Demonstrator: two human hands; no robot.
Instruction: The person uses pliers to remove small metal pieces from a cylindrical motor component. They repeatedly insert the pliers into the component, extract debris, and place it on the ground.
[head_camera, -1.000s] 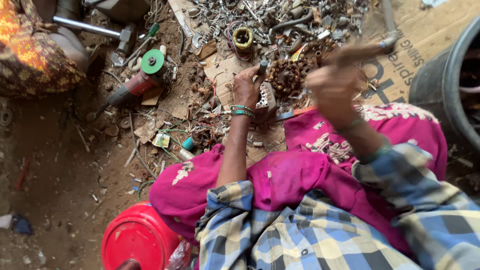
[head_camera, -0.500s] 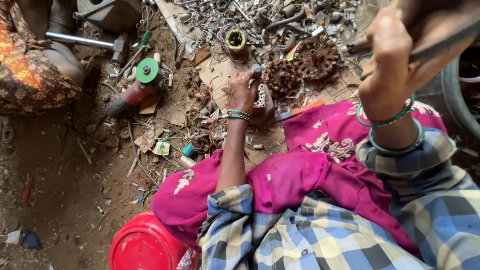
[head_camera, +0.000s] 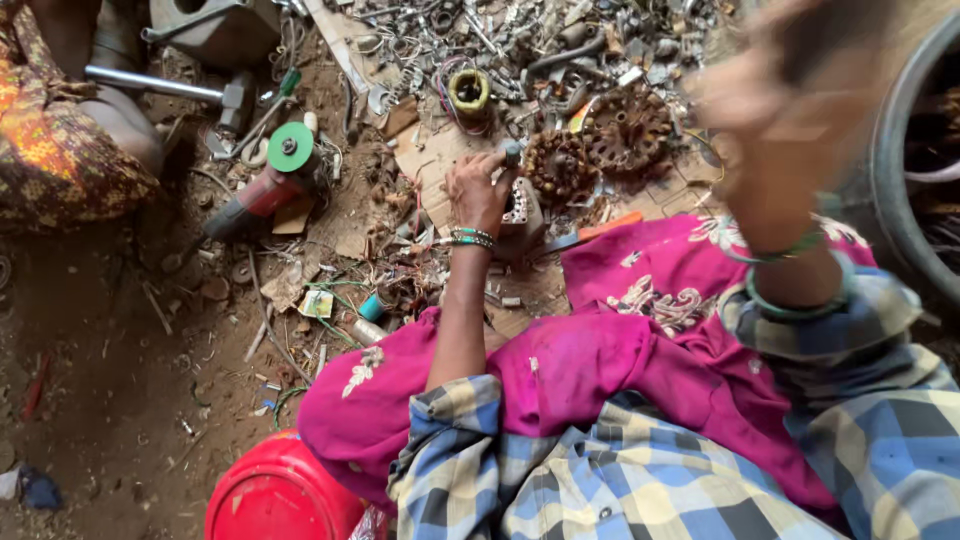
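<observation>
- Bare dirt floor (head_camera: 110, 400) all around, littered with scrap metal, wires and bits of cardboard, and the person sits low among it in a pink garment and checked shirt.
- Left hand (head_camera: 478, 190) is down at the work, fingers closed around the top of a small pale metal part (head_camera: 522, 208) standing on the cardboard sheet (head_camera: 430, 160); a short rod pokes up above the knuckles.
- Right hand (head_camera: 790, 90) has swung up high since half a second ago and is now a blur near the camera; it was gripping a long tool then, but I cannot tell what it grips now.
- That raised arm against the steadied part reads like the top of a striking swing.
- Just beyond the held part lie two rusty toothed rotors (head_camera: 595, 150), side by side, and a small wound coil (head_camera: 468, 95) farther out.
- Off to the left, an angle grinder (head_camera: 265, 175) with a green disc lies on the dirt.
- A red bucket (head_camera: 280, 495) sits by the near knee, and another person's patterned sleeve (head_camera: 50, 130) shows at the far left.
</observation>
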